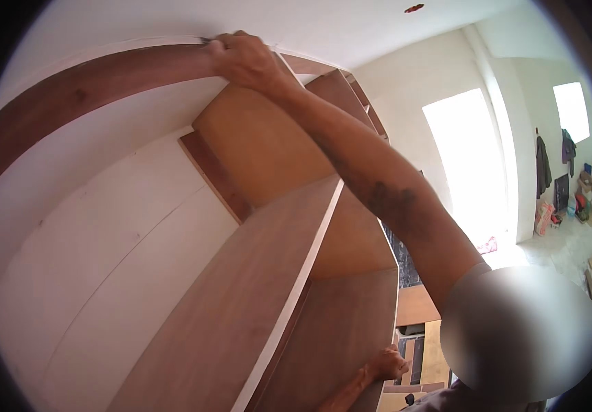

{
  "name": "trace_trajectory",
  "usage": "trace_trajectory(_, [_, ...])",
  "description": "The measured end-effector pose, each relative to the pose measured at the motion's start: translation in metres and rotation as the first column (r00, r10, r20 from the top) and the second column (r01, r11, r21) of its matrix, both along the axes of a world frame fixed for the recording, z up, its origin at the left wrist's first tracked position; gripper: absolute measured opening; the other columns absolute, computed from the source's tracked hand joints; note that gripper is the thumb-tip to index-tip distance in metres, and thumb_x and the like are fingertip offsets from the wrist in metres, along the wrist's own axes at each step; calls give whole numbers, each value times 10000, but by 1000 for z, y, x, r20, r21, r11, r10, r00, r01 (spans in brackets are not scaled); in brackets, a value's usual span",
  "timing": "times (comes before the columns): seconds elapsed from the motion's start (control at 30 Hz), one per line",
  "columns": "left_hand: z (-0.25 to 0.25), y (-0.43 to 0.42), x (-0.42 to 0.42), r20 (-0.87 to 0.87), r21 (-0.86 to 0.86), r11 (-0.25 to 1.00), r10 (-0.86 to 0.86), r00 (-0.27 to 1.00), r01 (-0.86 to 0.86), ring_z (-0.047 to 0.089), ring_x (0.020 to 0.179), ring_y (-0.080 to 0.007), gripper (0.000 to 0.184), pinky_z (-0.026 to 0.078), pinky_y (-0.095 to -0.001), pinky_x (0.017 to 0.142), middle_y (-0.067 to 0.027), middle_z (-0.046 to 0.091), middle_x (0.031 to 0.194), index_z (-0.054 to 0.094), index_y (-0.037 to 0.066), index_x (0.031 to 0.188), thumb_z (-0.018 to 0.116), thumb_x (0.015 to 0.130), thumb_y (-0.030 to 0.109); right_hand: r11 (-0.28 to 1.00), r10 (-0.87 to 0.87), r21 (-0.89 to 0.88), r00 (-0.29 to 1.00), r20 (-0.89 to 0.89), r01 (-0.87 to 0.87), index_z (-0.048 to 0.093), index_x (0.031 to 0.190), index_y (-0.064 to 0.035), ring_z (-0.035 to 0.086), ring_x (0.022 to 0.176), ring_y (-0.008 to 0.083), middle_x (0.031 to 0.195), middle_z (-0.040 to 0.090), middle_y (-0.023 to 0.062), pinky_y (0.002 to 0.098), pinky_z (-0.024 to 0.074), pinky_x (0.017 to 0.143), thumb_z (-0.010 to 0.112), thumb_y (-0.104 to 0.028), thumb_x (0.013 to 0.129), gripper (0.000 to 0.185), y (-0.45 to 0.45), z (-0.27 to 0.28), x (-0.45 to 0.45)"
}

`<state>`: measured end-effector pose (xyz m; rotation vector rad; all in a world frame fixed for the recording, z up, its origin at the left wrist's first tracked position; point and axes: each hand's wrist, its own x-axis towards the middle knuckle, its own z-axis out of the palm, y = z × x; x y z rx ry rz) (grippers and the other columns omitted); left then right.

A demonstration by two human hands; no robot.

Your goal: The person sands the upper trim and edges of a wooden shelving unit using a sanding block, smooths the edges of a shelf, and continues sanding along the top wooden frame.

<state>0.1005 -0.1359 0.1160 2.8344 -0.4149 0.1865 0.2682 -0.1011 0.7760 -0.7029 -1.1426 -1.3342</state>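
My right hand (244,60), on the raised arm crossing the view, is closed at the top of a reddish-brown curved-looking board (104,88), where it meets the ceiling. A small dark tip shows by its fingers, too little to name. Low in the view, my left hand (389,364) is curled beside the front edge of a brown cabinet panel (344,323). What it holds, if anything, is hidden. Between the hands runs a wooden shelf panel (241,275) with a pale front edge.
A tan side panel (262,141) stands inside the cabinet against a white wall (104,254). Bright doorway (468,158) at right; clothes (543,165) hang beyond it, with bags (547,216) on the floor. Wood pieces (416,305) lie below. A blurred grey patch (521,334) covers the lower right.
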Motion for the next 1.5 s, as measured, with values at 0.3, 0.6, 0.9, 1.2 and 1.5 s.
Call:
trace_trajectory(0.3, [-3, 0, 1, 62, -7, 1000, 8, 998, -8, 599, 544, -350, 494, 482, -415, 810, -156, 615, 556, 636, 40, 540, 579, 990, 237, 985, 141, -95, 990, -2, -141, 755, 1078, -45, 697, 1013, 395, 1116, 724, 240, 463, 546, 946, 524, -307, 929, 380, 11, -4, 20])
trace_trajectory(0.6, [-5, 1, 1, 38, 111, 993, -43, 998, 39, 608, 590, -394, 515, 504, -478, 825, -166, 634, 577, 656, 46, 564, 552, 1013, 276, 925, 370, -43, 920, -130, -379, 744, 1098, -27, 659, 1063, 434, 1077, 708, 268, 459, 513, 984, 488, -306, 917, 419, -32, -17, -39])
trace_trajectory(0.9, [-4, -2, -5, -59, -29, 999, 20, 998, -21, 614, 648, -444, 538, 509, -496, 855, -223, 645, 620, 676, 20, 587, 559, 1014, 326, 949, 311, -12, 938, -154, -316, 742, 1152, -41, 699, 982, 374, 1049, 734, 230, 440, 529, 952, 483, -308, 919, 439, -38, -19, -45])
trace_trajectory(1.2, [-1, -1, -2, -15, 27, 1000, -4, 1000, 4, 618, 610, -404, 533, 496, -472, 871, -193, 649, 616, 664, 41, 573, 545, 1020, 305, 939, 342, 31, 928, -151, -341, 763, 1067, -40, 694, 945, 399, 984, 724, 243, 460, 536, 933, 489, -306, 920, 409, -34, -24, -50])
trace_trajectory(1.5, [4, -3, -1, -9, 29, 1000, 13, 1000, -12, 619, 594, -390, 524, 495, -457, 864, -185, 647, 604, 659, 46, 555, 555, 1008, 288, 925, 370, 99, 929, -23, -366, 770, 1091, -52, 696, 945, 418, 954, 712, 266, 458, 553, 909, 487, -279, 918, 402, -35, -17, -64])
